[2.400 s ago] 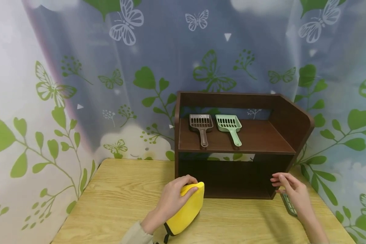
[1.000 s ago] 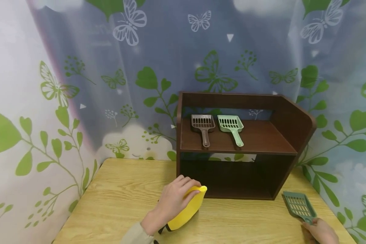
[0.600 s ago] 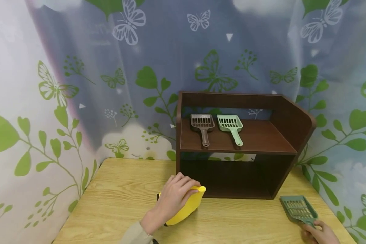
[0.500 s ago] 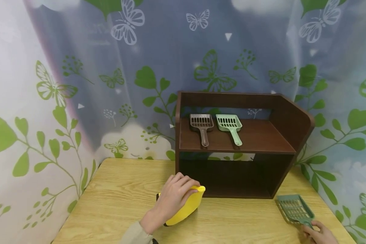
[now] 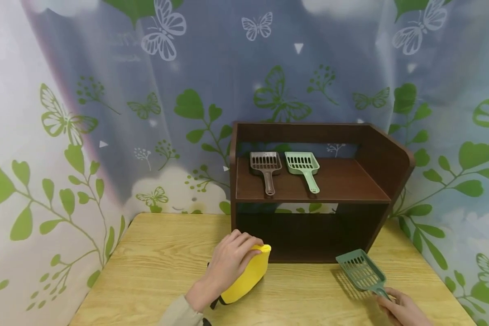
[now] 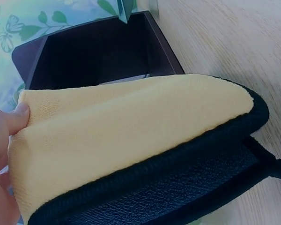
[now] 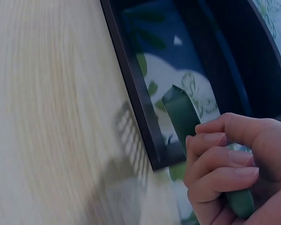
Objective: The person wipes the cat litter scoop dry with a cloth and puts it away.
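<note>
My left hand (image 5: pixel 227 262) grips a yellow cloth item with black edging (image 5: pixel 248 278) at the table's front middle. In the left wrist view the thumb and fingers (image 6: pixel 19 117) pinch one end of the cloth (image 6: pixel 112 122), and its dark underside shows. My right hand (image 5: pixel 401 308) holds a dark green slotted scoop (image 5: pixel 362 270) by its handle, tilted above the table, with its shadow beneath. In the right wrist view the fingers of my right hand (image 7: pixel 229 164) are curled round the green handle (image 7: pixel 241 202).
A dark brown two-level shelf (image 5: pixel 314 201) stands at the back right. On its upper board lie a brown scoop (image 5: pixel 268 170) and a light green scoop (image 5: pixel 305 168) side by side. Wooden table (image 5: pixel 163 244) extends left; a patterned curtain (image 5: pixel 212 54) hangs behind.
My right hand has taken hold of the dark green scoop by the handle, raised it and moved it left towards the shelf's front. The left hand keeps its grip on the yellow cloth.
</note>
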The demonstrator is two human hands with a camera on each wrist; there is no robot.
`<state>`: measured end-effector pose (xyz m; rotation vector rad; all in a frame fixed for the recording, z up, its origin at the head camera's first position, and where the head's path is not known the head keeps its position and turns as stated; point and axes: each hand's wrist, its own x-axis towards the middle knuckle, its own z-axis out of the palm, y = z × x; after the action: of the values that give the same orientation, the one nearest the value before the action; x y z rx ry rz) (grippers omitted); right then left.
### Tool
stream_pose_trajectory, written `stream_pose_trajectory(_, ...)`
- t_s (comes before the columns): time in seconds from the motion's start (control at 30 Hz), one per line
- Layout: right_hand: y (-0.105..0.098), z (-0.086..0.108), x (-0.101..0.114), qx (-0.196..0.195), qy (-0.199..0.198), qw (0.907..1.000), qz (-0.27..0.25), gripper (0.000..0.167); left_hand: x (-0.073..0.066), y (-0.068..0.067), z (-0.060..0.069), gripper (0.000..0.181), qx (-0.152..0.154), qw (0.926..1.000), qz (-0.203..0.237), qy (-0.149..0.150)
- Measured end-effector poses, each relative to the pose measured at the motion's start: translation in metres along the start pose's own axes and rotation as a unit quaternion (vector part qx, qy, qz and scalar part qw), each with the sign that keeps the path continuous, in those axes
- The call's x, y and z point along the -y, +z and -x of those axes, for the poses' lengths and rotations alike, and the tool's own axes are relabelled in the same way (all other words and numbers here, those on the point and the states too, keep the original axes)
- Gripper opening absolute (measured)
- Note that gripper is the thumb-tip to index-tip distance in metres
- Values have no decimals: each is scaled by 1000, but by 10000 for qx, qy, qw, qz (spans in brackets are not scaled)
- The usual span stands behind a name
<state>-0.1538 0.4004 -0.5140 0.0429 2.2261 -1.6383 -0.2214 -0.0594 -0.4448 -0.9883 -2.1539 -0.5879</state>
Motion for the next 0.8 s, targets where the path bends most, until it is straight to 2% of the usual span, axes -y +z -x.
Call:
stream_pose_trajectory(0.1, 16, -7, 13, 128, -186, 9996, 171, 32, 1, -1, 1, 14, 18, 10000, 1, -45)
stream_pose_trajectory(0.37, 43, -25, 36, 288, -508, 9977, 340, 32, 3, -3, 4, 14, 50, 9998, 40, -173)
stream_pose_trajectory(0.57, 59, -34, 53, 151, -365, 9990, 198, 35, 4, -5, 6, 15, -12, 9997, 6, -229)
stream_pose_trajectory(0.7, 70, -41, 63, 102, -190, 9996, 184, 48, 6, -6, 6, 15, -55, 9997, -20, -247)
stream_pose_trajectory(0.8, 77, -44, 69, 62, -177, 9998, -26, 53, 7, -8, 7, 16, -74, 9996, -27, -272)
